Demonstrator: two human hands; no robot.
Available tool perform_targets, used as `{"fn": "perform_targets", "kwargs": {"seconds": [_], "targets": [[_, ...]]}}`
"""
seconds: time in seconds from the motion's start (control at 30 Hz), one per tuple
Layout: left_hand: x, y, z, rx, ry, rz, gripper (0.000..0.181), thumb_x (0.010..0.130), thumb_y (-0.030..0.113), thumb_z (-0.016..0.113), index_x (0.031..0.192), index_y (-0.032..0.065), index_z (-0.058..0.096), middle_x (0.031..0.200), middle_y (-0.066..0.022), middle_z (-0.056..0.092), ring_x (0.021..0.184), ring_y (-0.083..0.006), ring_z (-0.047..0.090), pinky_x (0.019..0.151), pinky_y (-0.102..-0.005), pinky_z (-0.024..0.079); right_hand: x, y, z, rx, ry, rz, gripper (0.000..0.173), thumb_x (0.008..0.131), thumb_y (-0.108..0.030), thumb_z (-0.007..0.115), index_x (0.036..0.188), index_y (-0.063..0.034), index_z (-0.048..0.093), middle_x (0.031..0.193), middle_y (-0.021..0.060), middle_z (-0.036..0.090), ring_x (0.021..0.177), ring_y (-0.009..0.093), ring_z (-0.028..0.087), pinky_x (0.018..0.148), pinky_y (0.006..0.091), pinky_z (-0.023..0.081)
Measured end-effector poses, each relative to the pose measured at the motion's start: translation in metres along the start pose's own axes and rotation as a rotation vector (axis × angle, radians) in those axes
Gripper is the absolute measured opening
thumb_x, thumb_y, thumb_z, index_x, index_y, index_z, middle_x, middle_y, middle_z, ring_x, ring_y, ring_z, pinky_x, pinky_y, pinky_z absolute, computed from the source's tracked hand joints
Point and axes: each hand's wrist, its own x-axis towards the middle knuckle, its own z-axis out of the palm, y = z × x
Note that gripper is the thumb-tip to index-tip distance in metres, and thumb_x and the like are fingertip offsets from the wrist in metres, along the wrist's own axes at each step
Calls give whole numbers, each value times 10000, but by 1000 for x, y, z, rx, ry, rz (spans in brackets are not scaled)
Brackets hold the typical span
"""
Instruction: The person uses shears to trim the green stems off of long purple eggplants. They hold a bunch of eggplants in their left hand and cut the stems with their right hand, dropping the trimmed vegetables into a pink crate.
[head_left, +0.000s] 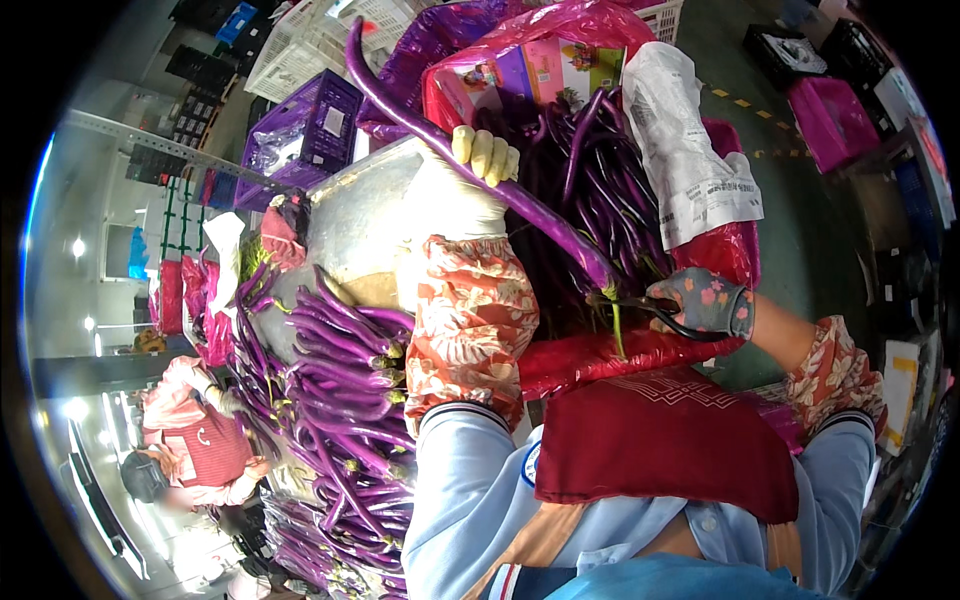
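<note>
My left hand (486, 156), in a pale glove, is closed around the middle of a long purple eggplant (551, 223). Its thin tip points up and left, and its stem end hangs lower right, over a crate lined with red plastic film (592, 363). In my right hand (701, 304), in a grey flowered glove, is a pair of dark-handled shears (649, 304). Their blades are at the eggplant's green stem (617, 330), just below the cap; whether they have cut into it I cannot tell. Many more eggplants (589, 165) fill the lined crate beneath.
A heap of eggplants (345, 405) covers the table at my left, where a co-worker (199, 435) stands. Printed white paper (675, 135) drapes over the crate's right side. A purple crate (300, 142) and a white crate (292, 52) stand beyond the table; a pink crate (832, 124) sits on the right.
</note>
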Motion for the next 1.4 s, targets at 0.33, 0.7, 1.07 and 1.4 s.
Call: {"fn": "perform_targets", "kwargs": {"seconds": [0.33,0.7,1.07,1.4], "targets": [[-58,136,51,1065,849,418,631,874,554,374,1072,-27,520,758,-60,541,637,-159,492,615,-275,440,-17,82,38,325,202,160,306,749,-289,643,881,-17,598,718,142,600,629,194,586,571,316,451],[-386,346,-94,2919,-350,-778,196,815,107,471,938,102,624,911,-176,595,739,-330,566,789,-369,457,6,106,41,929,70,137,193,894,-245,463,818,-68,472,583,33,471,484,107,500,472,180,408],[-36,50,12,1502,446,-694,356,886,219,499,1192,38,517,1102,-98,580,1020,-174,535,903,-284,389,-4,111,43,2243,43,-24,352,914,-248,436,1145,16,451,980,247,536,639,179,586,474,200,482],[-98,-125,-146,2349,234,-1599,606,899,300,403,1346,-30,161,1059,-223,570,913,-295,604,746,-391,486,-3,63,24,1358,538,216,223,888,-219,496,980,-20,535,744,143,617,533,93,557,430,163,419]]}}
